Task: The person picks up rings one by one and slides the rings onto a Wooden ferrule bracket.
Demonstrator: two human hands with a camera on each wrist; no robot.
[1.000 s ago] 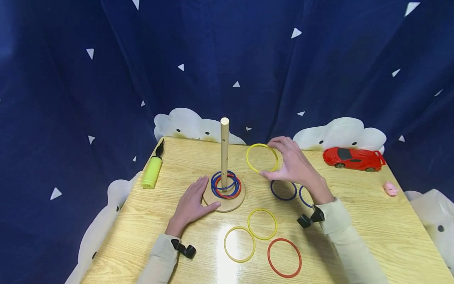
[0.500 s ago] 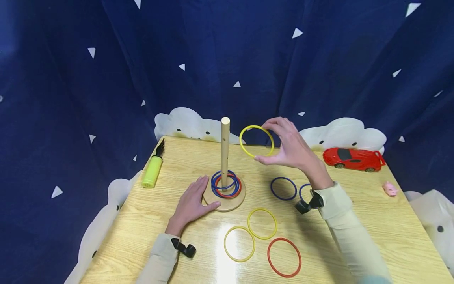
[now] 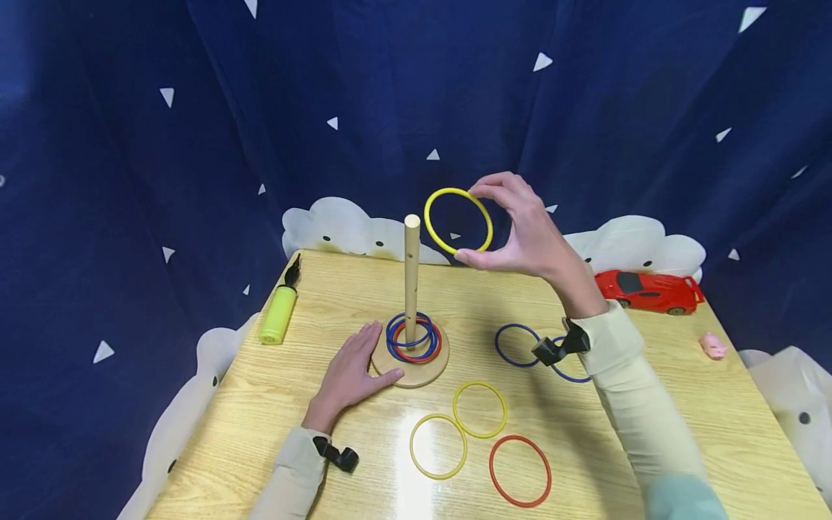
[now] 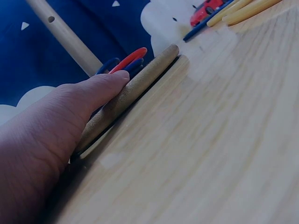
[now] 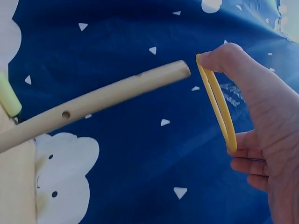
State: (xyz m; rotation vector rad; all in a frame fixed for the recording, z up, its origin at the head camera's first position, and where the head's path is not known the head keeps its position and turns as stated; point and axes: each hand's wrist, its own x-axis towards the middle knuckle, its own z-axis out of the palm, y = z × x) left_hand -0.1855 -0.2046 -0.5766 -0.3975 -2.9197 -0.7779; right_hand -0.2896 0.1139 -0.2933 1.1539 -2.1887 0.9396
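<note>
The right hand (image 3: 529, 235) pinches a thin yellow plastic ring (image 3: 458, 221) between thumb and fingertips, up in the air. The ring stands on edge, its hole facing sideways. The tall round wooden peg (image 3: 412, 271) stands straight up, just left of the ring and a bit lower; the peg's top sits near the ring's left rim but they don't touch. In the right wrist view the peg tip (image 5: 180, 71) points at the ring (image 5: 217, 102) with a small gap between.

The left hand (image 3: 351, 375) lies flat and relaxed on the bench (image 3: 650, 404), fingers pressing the edge of the round wooden base (image 3: 409, 372) under the peg. It grips nothing. So the right hand is much nearer the ring; the left is nearer the base.

Down on the peg sit approx. 3 rings, blue and red (image 3: 414, 338). Nothing sits between the held ring and the peg top.

Below the right arm lie 2 blue rings (image 3: 518, 345). Closer to the person lie 2 yellow rings (image 3: 479, 409) and 1 red ring (image 3: 520, 471). Far left of the left hand is a yellow-green small hand pump (image 3: 279, 312). Right of the right arm are a red toy car (image 3: 650, 290) and a small pink toy pig (image 3: 713, 346).
</note>
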